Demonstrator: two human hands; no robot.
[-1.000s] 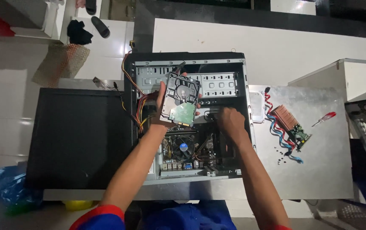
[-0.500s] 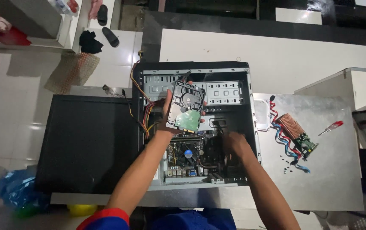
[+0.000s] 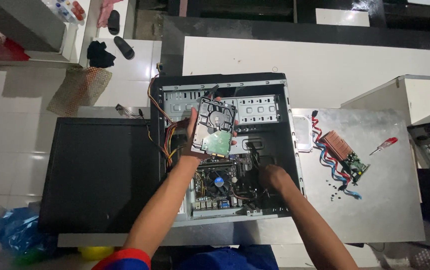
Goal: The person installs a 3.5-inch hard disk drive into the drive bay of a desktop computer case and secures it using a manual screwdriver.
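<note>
An open computer case (image 3: 290, 125) lies on its side on the table. My left hand (image 3: 192, 137) grips a hard drive (image 3: 214, 126), circuit side up, and holds it over the case's drive bays. My right hand (image 3: 271, 176) is lower down inside the case, by the motherboard (image 3: 220, 182), next to black cables; its fingers are curled and I cannot see whether they hold anything. A bundle of coloured wires (image 3: 161, 131) hangs at the case's left wall.
The black side panel (image 3: 100, 175) lies flat left of the case. On the metal sheet (image 3: 390, 200) to the right are an expansion card (image 3: 344, 152) with red and blue cables, loose screws (image 3: 336, 189) and a red screwdriver (image 3: 384, 145). White boxes stand at far right.
My right hand has drawn back from the middle of the case toward its lower right. The left hand keeps the hard drive in nearly the same place. The view has shifted slightly.
</note>
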